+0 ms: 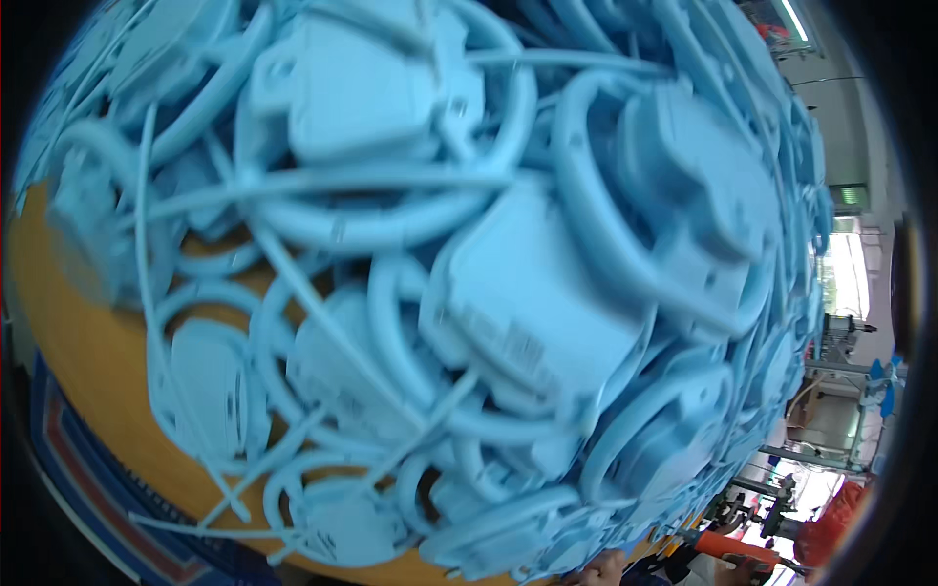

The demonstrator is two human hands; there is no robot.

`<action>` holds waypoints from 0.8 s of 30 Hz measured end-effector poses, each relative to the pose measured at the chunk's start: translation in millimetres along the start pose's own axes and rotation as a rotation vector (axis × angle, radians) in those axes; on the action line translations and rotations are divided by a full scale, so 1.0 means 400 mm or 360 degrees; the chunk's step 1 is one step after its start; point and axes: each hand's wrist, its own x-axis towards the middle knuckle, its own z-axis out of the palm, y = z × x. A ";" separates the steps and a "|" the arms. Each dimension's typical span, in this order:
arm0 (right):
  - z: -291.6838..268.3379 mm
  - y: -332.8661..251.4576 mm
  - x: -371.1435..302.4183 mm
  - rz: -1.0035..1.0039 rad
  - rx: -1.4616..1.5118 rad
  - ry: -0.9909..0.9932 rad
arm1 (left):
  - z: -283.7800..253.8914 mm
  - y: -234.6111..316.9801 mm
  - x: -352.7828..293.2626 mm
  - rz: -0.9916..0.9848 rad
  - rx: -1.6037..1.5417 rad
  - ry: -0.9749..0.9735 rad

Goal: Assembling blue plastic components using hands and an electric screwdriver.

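Note:
A heap of light blue moulded plastic parts fills most of the head view. Each part has a boxy body with a round ring, and thin sprue sticks run between them. One flat-faced blue part (pixel 537 293) lies in the middle, with a ringed part (pixel 684 176) up to its right. At the lower edge, bare fingers (pixel 598 568) show small beside the heap. Further right another hand (pixel 750 566) is at an orange hand tool (pixel 721 547). No forearm of mine joins either hand, so I see neither of my own hands.
An orange-brown surface (pixel 107 361) lies under the heap at the left, beside a blue and red striped edge (pixel 83 459). On the right are a bright window (pixel 845 273), metal rods, a red bag-like thing (pixel 835 527) and a ceiling light (pixel 793 20).

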 end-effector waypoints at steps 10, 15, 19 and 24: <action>-0.058 0.016 -0.044 0.0140 0.0075 -0.0422 | -0.171 0.272 0.012 0.0164 -0.0112 0.0338; 0.015 0.078 -0.091 -0.0047 -0.0028 -0.0293 | -0.346 0.362 0.020 0.0328 -0.0004 0.0510; -0.025 0.054 -0.070 -0.0064 0.0044 -0.0210 | -0.435 0.349 0.000 0.0404 0.0069 0.0586; -0.036 0.068 -0.059 -0.0179 0.0108 -0.0189 | -0.506 0.246 -0.126 0.0325 0.0087 0.0765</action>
